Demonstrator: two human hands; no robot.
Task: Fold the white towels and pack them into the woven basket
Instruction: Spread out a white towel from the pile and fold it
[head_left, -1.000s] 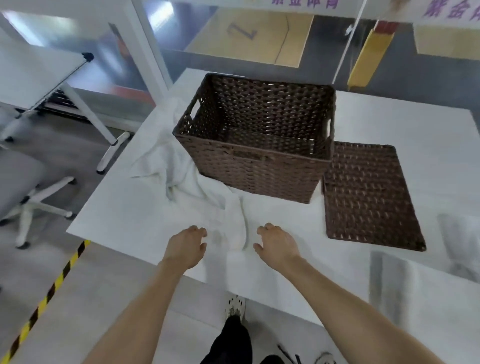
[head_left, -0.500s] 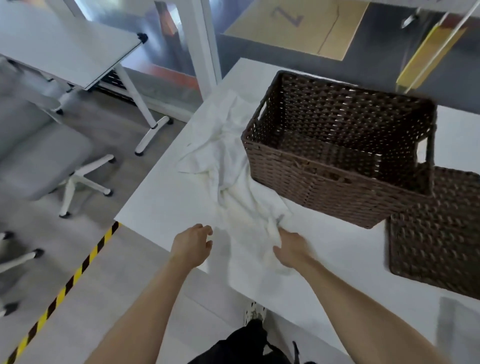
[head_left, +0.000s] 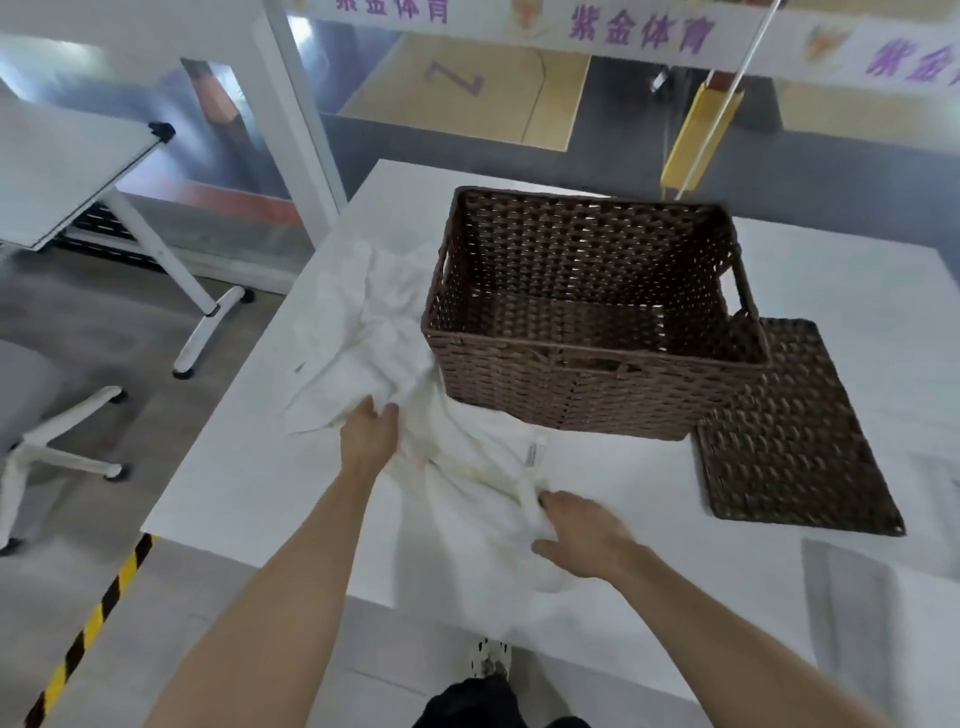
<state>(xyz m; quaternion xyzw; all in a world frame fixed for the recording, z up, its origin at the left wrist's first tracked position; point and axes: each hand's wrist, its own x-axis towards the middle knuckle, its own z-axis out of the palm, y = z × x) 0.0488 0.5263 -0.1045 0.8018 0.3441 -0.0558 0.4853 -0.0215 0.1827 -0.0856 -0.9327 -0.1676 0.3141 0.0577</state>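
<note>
A: Where is the tabletop (head_left: 623, 483) bare?
B: Along the near side, in a strip between the front wall of the woven basket (head_left: 587, 395) and the right hand (head_left: 587, 535). The left margin beside the white towel (head_left: 374, 332) is bare too.
A: What stands in the way?
B: The basket's 4 walls, mid-table, top open. A flat woven panel (head_left: 795, 436) lies just beside its right near corner. The crumpled towel covers the left, against the basket's left wall.

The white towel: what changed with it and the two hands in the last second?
The right hand took hold of the white towel first. Then the left hand reached forward and gripped its bunched part. The towel was drawn nearer the person. The woven basket stays empty, with the flat lid beside it.
</note>
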